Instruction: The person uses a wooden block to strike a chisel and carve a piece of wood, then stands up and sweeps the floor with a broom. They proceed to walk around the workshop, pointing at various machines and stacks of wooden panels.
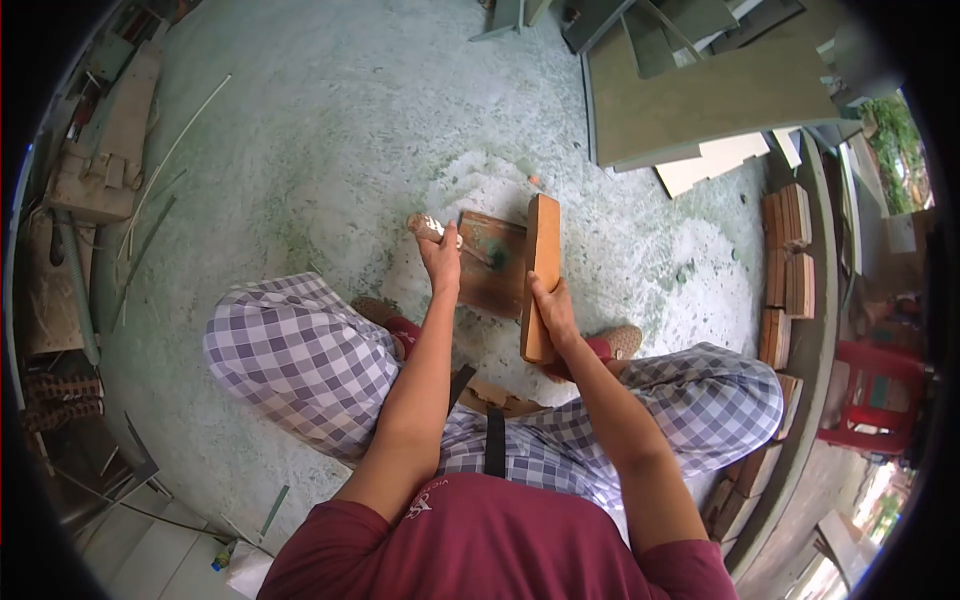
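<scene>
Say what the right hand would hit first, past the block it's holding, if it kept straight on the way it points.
Probably the brown board, just past the wooden block in the right hand; height is unclear, so it might pass above.

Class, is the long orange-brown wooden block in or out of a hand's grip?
In: the right hand holds the block, its thumb lying against the visible face.

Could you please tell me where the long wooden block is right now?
In the head view, the long wooden block is just right of centre, held in the right hand, beside the right edge of the flat brown board.
</scene>
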Demonstrator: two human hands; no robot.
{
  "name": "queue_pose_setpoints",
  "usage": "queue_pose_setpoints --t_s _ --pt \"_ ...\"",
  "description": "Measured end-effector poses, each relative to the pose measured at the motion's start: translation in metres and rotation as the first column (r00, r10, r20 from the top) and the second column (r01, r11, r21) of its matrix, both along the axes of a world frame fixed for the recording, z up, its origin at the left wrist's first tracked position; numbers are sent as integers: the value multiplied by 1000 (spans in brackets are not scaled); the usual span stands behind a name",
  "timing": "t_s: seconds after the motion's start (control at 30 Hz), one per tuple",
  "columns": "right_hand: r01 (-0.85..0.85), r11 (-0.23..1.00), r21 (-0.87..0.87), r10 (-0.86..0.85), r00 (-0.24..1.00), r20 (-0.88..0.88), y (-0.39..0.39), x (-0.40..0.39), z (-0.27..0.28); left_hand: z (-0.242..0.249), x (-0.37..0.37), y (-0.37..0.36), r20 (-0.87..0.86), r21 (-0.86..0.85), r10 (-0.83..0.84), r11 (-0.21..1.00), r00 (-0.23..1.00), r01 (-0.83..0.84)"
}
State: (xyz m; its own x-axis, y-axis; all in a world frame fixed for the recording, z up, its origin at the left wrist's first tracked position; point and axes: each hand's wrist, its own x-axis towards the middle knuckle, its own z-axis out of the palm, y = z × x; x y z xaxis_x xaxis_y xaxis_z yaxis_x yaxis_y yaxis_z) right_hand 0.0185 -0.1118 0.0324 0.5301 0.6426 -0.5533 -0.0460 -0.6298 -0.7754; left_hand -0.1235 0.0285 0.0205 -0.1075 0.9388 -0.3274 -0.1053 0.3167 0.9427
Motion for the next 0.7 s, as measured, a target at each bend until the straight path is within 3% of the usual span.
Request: queue_pose_setpoints --t_s 0.07,0.13,0.17,0.23,0.27,0.4,0.5,0.53,0.67,0.7 --pt "-29 999 39 26 997 74 11 -3 -14 1 0 4 3 7 21 1000 1000 -21" --pt "-45 999 -2 45 971 237 11 -14 -28 -24 -6 12 -197 152 110 985 974 -80" --pt "-34 999 -32 42 961 273 9 -20 -34 -31 -8 18 -193 164 134 981 972 -103" --pt "-63 996 -58 75 964 253 5 -26 -21 -38 -9 23 -373 74 119 992 920 -99" --pt "-71 994 -89 91 967 240 5 -26 -13 -42 -9 25 -364 85 128 991 923 -104" --pt "-118 989 -87 141 926 349 1 -24 -26 -54 1 19 -652 -97 -100 994 751 49" --pt "-93 995 -36 100 917 385 -5 -20 -51 -57 13 7 -732 -73 -81 997 676 41" --pt "-101 995 -21 101 915 391 -5 -19 -58 -59 15 4 -802 -65 -93 996 590 68" --pt "-142 989 -31 144 945 294 -2 -13 -57 -60 9 -9 -941 39 -23 984 338 175" --pt "-131 991 -32 134 963 236 0 -13 -52 -67 9 -11 -939 45 -18 984 342 175"
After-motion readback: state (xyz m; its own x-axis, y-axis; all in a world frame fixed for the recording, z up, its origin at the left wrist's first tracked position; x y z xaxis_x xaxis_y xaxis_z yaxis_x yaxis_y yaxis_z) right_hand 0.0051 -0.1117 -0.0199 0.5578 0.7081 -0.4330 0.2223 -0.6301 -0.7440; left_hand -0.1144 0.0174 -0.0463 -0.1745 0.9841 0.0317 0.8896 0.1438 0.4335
